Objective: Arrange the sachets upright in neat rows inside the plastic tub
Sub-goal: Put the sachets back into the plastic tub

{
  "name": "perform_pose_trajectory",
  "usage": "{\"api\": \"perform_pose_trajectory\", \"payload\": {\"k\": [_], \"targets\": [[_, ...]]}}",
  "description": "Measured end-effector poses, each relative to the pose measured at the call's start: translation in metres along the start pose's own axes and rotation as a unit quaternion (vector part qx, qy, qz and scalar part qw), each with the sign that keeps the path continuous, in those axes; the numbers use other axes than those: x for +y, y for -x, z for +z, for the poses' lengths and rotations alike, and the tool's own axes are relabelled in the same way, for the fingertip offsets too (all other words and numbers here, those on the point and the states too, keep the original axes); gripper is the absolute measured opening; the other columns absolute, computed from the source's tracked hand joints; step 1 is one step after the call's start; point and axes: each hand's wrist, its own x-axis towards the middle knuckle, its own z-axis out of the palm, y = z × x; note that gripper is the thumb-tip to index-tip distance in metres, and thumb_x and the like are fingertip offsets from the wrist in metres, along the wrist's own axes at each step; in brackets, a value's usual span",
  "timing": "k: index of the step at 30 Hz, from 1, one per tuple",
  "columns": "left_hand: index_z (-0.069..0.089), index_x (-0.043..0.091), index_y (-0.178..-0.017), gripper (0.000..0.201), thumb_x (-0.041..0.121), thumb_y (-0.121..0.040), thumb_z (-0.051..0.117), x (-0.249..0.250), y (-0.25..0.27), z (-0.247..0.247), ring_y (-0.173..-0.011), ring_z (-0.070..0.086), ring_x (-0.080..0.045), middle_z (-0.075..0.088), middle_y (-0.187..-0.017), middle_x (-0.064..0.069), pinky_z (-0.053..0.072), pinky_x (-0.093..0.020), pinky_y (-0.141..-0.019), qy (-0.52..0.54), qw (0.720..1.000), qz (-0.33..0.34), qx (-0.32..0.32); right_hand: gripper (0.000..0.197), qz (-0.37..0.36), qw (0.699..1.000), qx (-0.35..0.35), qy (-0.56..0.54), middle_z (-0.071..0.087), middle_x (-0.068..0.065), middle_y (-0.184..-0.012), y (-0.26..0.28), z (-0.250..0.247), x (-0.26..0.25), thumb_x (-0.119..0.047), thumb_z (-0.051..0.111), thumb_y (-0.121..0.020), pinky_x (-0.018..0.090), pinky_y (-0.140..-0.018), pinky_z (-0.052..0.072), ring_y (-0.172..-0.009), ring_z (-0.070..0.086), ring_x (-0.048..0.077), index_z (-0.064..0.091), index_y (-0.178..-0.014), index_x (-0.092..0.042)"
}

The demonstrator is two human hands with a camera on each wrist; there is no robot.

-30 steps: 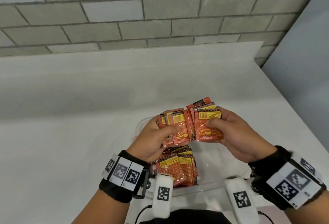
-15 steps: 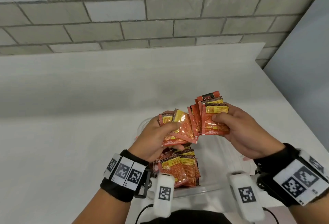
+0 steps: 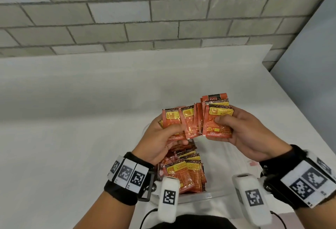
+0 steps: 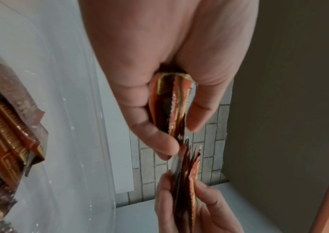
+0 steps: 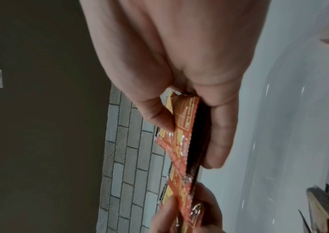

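Both hands hold orange and yellow sachets above the clear plastic tub (image 3: 214, 195). My left hand (image 3: 163, 138) pinches a small fan of sachets (image 3: 174, 121) between thumb and fingers; the left wrist view shows their edges (image 4: 176, 107) in that grip. My right hand (image 3: 241, 130) grips a thicker stack of sachets (image 3: 217, 121), thumb on its front, seen edge-on in the right wrist view (image 5: 187, 126). The two bundles touch in the middle. Below them, several sachets (image 3: 183, 174) stand packed in the tub's left half; its right half looks bare.
The tub sits at the near edge of a white table (image 3: 72, 119). A grey block wall (image 3: 145, 10) runs behind it, and a grey panel (image 3: 309, 65) stands to the right past the table's right edge.
Both hands have lifted the sachets slightly up and to the right. The left hand's bundle has fanned out against the right hand's stack.
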Motion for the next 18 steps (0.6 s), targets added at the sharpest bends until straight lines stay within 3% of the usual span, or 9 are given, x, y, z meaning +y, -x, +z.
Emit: {"api": "perform_pose_trajectory", "payload": {"k": [3,6,11,14,18], "targets": [[0.061,0.009,-0.097,0.018,-0.004,-0.086,0.058,-0.0016,-0.001,-0.001,-0.071,0.066,-0.018,0.072,-0.085,-0.006,0.053,-0.025,-0.056,-0.013,1.0,0.004,0.019,0.029,0.014,1.0,-0.008,0.006,0.073,0.008,-0.103,-0.0012,0.0006,0.0007,-0.001,0.049,-0.092,0.031,-0.073,0.059,-0.087,0.07,0.02,0.057,-0.117,-0.013],[0.063,0.009,-0.099,0.017,0.0,-0.084,0.06,-0.0014,-0.0013,0.0009,-0.074,0.069,-0.019,0.073,-0.088,-0.007,0.056,-0.025,-0.056,-0.004,1.0,0.001,0.019,0.026,0.017,1.0,-0.013,0.022,0.073,0.006,-0.1,-0.0013,0.0032,0.0013,-0.001,0.048,-0.093,0.03,-0.074,0.059,-0.086,0.07,0.018,0.059,-0.113,-0.014],[0.062,0.002,-0.105,0.024,0.002,-0.092,0.042,0.003,0.0007,0.0,-0.088,0.07,-0.031,0.071,-0.1,-0.019,0.061,-0.04,-0.067,0.114,0.993,-0.032,0.001,0.028,0.0,1.0,0.003,0.021,0.073,0.005,-0.1,0.0,0.0044,0.0011,0.001,0.045,-0.093,0.03,-0.08,0.057,-0.086,0.07,0.016,0.062,-0.111,-0.013],[0.059,0.0,-0.117,0.03,0.002,-0.087,0.052,0.0018,0.0024,0.0,-0.095,0.069,-0.031,0.067,-0.112,-0.021,0.06,-0.041,-0.071,0.086,0.996,-0.036,-0.01,0.027,0.003,1.0,0.007,0.018,0.073,0.005,-0.099,0.0004,0.0046,0.001,0.001,0.046,-0.092,0.03,-0.08,0.056,-0.085,0.069,0.015,0.062,-0.11,-0.013],[0.054,0.0,-0.121,0.045,0.011,-0.077,0.062,-0.0052,0.0012,0.0008,-0.096,0.069,-0.029,0.07,-0.107,-0.017,0.06,-0.039,-0.073,0.032,0.998,-0.04,-0.023,0.029,0.006,1.0,0.012,0.027,0.073,0.006,-0.099,0.0002,0.0091,0.0036,0.003,0.047,-0.091,0.033,-0.081,0.055,-0.085,0.069,0.016,0.059,-0.113,-0.012]]}}
